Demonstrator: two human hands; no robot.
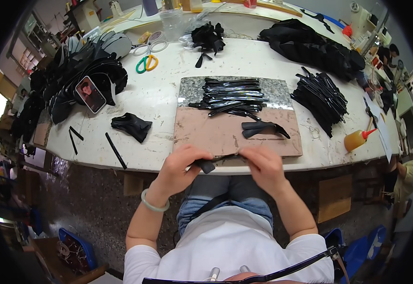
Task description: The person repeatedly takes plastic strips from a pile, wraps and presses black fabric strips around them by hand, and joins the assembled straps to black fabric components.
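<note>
Between both hands, at the table's front edge, stretches a narrow black strip with a wider flap (206, 165) at its left end. My left hand (183, 164), with a pale bangle on its wrist, pinches it near the flap. The other end is between the closed fingers of my right hand (266, 166). Just beyond them lies a board (206, 128), part bare reddish-brown and part speckled grey. A black strap piece (263, 129) rests on its bare part, and a stack of glossy black strips (232, 94) covers much of the speckled part.
Left of the board are a folded black piece (131, 127), loose strips (115, 150), a phone (91, 94) leaning on black pieces, and scissors (147, 64). To the right are a strip bundle (320, 99) and a red-tipped glue bottle (359, 140). A black heap (310, 47) lies behind.
</note>
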